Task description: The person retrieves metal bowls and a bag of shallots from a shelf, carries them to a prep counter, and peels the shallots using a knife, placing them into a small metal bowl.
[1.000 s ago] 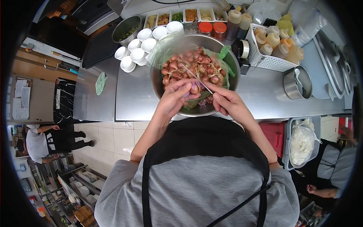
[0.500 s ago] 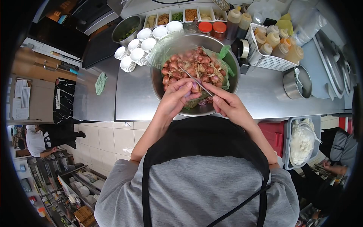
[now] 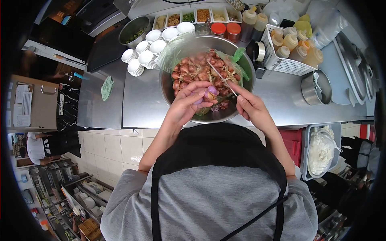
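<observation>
My left hand (image 3: 188,99) is closed around a shallot (image 3: 210,94), partly peeled, with purple flesh and some brown skin showing. In my right hand (image 3: 250,105) is a knife (image 3: 218,74), its thin blade pointing up and left, apart from the shallot; my fingers cover most of its handle. Both hands are over the near side of a large steel bowl (image 3: 251,86). Many unpeeled shallots (image 3: 189,72) fill it, lying in a thin green plastic bag (image 3: 238,56). Dark peelings (image 3: 220,106) lie at the bowl's near side.
Stacked white cups (image 3: 148,59) stand left of the bowl, a green cloth (image 3: 107,88) farther left. A white basket of squeeze bottles (image 3: 286,64) and a steel pot (image 3: 316,89) are on the right. Below the counter's right side sits a grey tub (image 3: 321,152). Co-workers stand at both sides.
My right hand has drawn the knife away from the shallot, to the right and upward. The shallot has turned in my left hand, showing more purple. At left, a brown cabinet door has shifted.
</observation>
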`<move>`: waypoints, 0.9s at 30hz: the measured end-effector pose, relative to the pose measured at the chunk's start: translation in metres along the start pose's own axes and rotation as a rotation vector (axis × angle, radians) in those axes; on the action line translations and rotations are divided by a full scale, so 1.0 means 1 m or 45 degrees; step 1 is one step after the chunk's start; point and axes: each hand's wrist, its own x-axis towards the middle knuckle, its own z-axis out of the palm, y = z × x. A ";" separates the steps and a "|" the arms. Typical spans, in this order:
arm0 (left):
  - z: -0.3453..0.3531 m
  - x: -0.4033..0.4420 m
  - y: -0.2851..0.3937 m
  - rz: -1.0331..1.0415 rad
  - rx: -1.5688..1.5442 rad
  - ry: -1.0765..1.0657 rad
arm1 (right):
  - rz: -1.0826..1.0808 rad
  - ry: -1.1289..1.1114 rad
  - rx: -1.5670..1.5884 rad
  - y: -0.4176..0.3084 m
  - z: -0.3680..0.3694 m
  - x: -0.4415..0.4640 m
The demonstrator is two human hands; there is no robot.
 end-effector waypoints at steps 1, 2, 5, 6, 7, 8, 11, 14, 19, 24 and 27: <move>0.000 0.001 -0.001 -0.001 -0.001 0.000 | 0.001 0.000 0.000 0.002 0.001 0.000; -0.001 0.001 -0.003 0.006 -0.006 0.021 | 0.024 -0.022 -0.008 0.004 0.002 -0.001; -0.006 0.002 -0.009 0.040 0.014 0.023 | 0.036 -0.074 0.031 0.001 0.007 -0.003; -0.007 0.002 -0.010 0.068 0.039 0.006 | 0.026 -0.102 0.078 -0.001 0.010 -0.003; -0.007 0.002 -0.011 0.066 0.039 0.007 | 0.027 -0.102 0.079 0.000 0.012 -0.003; -0.007 0.003 -0.011 0.083 0.020 0.025 | 0.024 -0.136 0.076 0.000 0.014 -0.003; -0.003 0.003 -0.011 0.111 0.030 0.065 | -0.008 -0.213 0.106 -0.002 0.021 -0.001; -0.004 0.004 -0.011 0.133 0.073 0.089 | -0.027 -0.250 0.133 -0.004 0.024 0.001; -0.009 0.005 -0.015 0.135 0.115 0.078 | 0.094 -0.266 0.191 -0.006 0.020 0.003; -0.004 0.005 -0.012 0.133 0.073 0.086 | 0.064 -0.255 0.371 0.004 0.015 0.007; -0.003 0.005 -0.012 0.135 0.060 0.107 | 0.083 -0.200 0.276 0.005 0.017 0.007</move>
